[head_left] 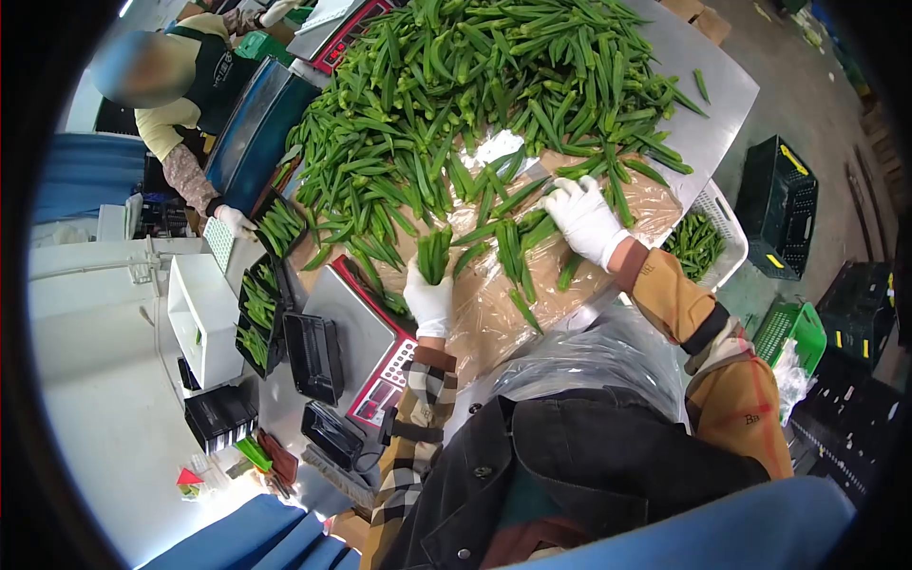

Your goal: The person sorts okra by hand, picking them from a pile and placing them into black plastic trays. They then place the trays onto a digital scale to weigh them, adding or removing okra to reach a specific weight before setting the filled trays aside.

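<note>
My left hand [429,296], in a white glove, is closed around a small upright bunch of okra [434,253], beside the scale. To the right, my white-gloved right hand [581,218] reaches over the loose okra at the edge of the heap; its fingertips point down at pods, and whether it grips one is too small to tell. A large heap of green okra [456,85] covers the far part of the metal table [714,104]. Several loose pods lie between my hands on brown board under clear plastic [489,332].
A red and white scale [353,332] stands left of my left hand. Black trays of okra [256,318], an empty black tray [313,356] and a white bin [201,318] are further left. A co-worker's gloved hand [236,222] touches a tray. White and dark crates [781,209] stand right.
</note>
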### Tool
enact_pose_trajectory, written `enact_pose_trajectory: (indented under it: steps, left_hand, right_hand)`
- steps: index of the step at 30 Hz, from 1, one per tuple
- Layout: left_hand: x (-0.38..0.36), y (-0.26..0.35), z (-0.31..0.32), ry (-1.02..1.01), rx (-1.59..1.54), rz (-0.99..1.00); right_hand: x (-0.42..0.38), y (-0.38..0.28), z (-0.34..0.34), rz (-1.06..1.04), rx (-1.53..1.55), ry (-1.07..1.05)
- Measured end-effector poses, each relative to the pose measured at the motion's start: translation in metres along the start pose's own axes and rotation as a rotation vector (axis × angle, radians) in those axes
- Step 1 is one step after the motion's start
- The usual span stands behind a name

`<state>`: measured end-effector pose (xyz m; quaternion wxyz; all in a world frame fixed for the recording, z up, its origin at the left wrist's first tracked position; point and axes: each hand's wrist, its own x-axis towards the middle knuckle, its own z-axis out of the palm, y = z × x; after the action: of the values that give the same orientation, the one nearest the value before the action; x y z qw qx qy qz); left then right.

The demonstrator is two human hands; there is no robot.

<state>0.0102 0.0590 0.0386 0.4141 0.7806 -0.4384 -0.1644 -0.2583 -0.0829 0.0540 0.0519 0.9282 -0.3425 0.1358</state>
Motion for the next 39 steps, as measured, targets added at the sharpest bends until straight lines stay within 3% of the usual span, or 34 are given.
enact_pose_trajectory:
  steps: [2, 3, 4, 6, 7, 10, 11, 14, 15, 17, 18, 20, 22, 23, 24, 26, 27, 28, 29, 30, 34, 37, 38, 39]
  left_hand:
    - [0.005, 0.005, 0.013, -0.008, 0.107, 0.087]
    - [0.005, 0.004, 0.023, -0.023, 0.116, 0.108]
    - [0.006, -0.011, 0.034, -0.098, 0.213, 0.154]
    - [0.003, -0.008, 0.045, -0.268, 0.524, 0.085]
    - [0.003, -0.013, 0.051, -0.208, 0.592, 0.164]
    - [0.009, -0.02, 0.051, -0.2, 0.44, 0.054]
    - [0.01, -0.011, 0.044, -0.141, 0.301, 0.039]
    - [0.014, -0.027, 0.019, -0.298, -0.425, -0.371]
    - [0.012, -0.018, 0.002, -0.426, -0.751, -0.64]
    - [-0.003, -0.001, -0.017, -0.452, -1.088, -0.806]
    - [-0.01, 0.0, -0.024, -0.459, -1.26, -0.885]
    - [-0.021, -0.007, -0.03, -0.527, -1.403, -0.937]
    - [-0.029, -0.003, -0.029, -0.559, -1.43, -0.929]
    - [-0.034, 0.006, -0.031, -0.544, -1.299, -0.839]
    - [-0.038, 0.021, -0.034, -0.521, -1.145, -0.807]
    - [-0.049, 0.03, -0.033, -0.5, -0.864, -0.647]
    - [-0.058, 0.027, -0.026, -0.44, -1.047, -0.506]
    - [-0.06, 0.018, -0.033, -0.414, -0.803, -0.384]
    - [-0.059, 0.02, -0.046, -0.384, -0.79, -0.339]
    - [-0.057, 0.026, -0.062, -0.351, -0.775, -0.295]
    - [-0.051, 0.015, -0.141, -0.333, -0.689, -0.262]
    - [-0.037, 0.004, -0.214, -0.336, -0.576, -0.231]
    - [-0.03, 0.008, -0.245, -0.368, -0.51, -0.378]
    - [-0.025, 0.009, -0.269, -0.346, -0.476, -0.359]
  right_hand:
    - [-0.005, -0.004, -0.019, 0.176, 0.097, -0.075]
    - [-0.005, -0.011, -0.039, 0.382, 0.177, -0.27]
    - [-0.014, -0.01, -0.039, 0.442, 0.308, -0.234]
    - [-0.019, -0.018, -0.05, 0.749, 0.382, -0.473]
    - [-0.033, -0.021, -0.032, 0.758, 0.354, -0.493]
    - [-0.059, -0.045, 0.015, 0.846, 0.41, -0.489]
    - [-0.058, -0.047, 0.017, 0.857, 0.416, -0.466]
    - [-0.06, -0.05, 0.024, 0.89, 0.431, -0.417]
    - [-0.062, -0.048, 0.029, 0.897, 0.426, -0.412]
    - [-0.063, -0.041, 0.033, 0.977, 0.497, -0.44]
    - [-0.058, -0.039, 0.02, 0.983, 0.578, -0.468]
    - [-0.075, -0.041, 0.047, 0.938, 1.291, -0.193]
    - [-0.053, -0.06, 0.011, 0.806, 1.495, -0.182]
    - [-0.039, -0.074, -0.005, 0.737, 1.596, -0.176]
    - [-0.029, -0.088, -0.009, 0.673, 1.569, -0.25]
    - [-0.007, -0.133, -0.03, 0.655, 1.351, -0.174]
    - [-0.003, -0.152, -0.019, 0.612, 1.286, -0.201]
    - [0.002, -0.17, -0.008, 0.567, 1.224, -0.226]
    - [0.013, -0.18, -0.026, 0.652, 1.353, -0.367]
    - [0.018, -0.191, -0.022, 0.633, 1.42, -0.371]
    - [0.049, -0.258, -0.012, 0.507, 1.762, -0.38]
    - [0.09, -0.309, -0.045, 0.431, 2.018, -0.441]
    - [0.102, -0.334, -0.04, 0.33, 2.035, -0.362]
    - [0.117, -0.35, -0.05, 0.335, 2.043, -0.453]
